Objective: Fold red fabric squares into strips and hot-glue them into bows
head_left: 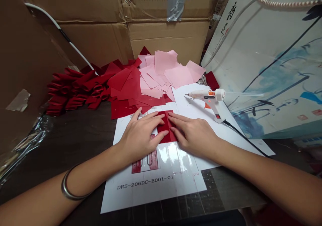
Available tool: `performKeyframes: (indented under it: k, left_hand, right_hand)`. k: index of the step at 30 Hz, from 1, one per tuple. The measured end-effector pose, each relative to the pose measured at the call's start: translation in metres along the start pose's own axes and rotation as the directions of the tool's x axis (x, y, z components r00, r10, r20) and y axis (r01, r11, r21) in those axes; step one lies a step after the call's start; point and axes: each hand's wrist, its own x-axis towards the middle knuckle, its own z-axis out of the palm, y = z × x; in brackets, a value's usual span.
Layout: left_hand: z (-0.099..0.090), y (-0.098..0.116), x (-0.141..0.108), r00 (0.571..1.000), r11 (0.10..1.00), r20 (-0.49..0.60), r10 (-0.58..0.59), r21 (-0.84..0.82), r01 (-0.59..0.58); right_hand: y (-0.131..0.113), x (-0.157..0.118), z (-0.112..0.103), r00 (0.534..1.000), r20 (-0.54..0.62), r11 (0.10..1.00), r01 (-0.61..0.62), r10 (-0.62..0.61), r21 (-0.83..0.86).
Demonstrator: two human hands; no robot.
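red fabric square [166, 128] lies flat beneath the fingertips of the left hand [141, 132] and right hand [193, 132], fingers extended, pressing, gripping nothing.

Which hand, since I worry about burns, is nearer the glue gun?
Right. The right hand rests on the right side of the red piece, left of and nearer the person than the glue gun. The left hand, on the piece's left side, is farther away.
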Motion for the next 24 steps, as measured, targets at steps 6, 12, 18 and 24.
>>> performKeyframes:
  k: [6, 12, 18, 24]
  left_hand:
    - [-0.0015, 0.0003, -0.0026, 1.0, 1.0, 0.027, 0.002, 0.004, -0.002]
    - [-0.0014, -0.0022, -0.0005, 0.999, 1.0, 0.038, 0.016, 0.001, -0.016]
    - [-0.0019, -0.0028, -0.0011, 1.0, 1.0, 0.022, 0.023, 0.01, -0.023]
    - [-0.0021, -0.001, -0.0014, 1.0, 1.0, 0.019, -0.001, 0.012, 0.001]
  right_hand:
    - [0.0018, 0.0001, 0.0007, 1.0, -0.001, 1.0, -0.01, 0.01, 0.022]
    - [0.0054, 0.0013, -0.0003, 0.999, -0.011, 0.999, 0.039, -0.038, 0.028]
    - [0.0065, 0.0009, -0.0022, 0.998, -0.02, 0.997, 0.063, -0.062, 0.05]
    - [0.0078, 0.0007, -0.0015, 0.998, -0.024, 0.996, 0.056, -0.054, 0.071]
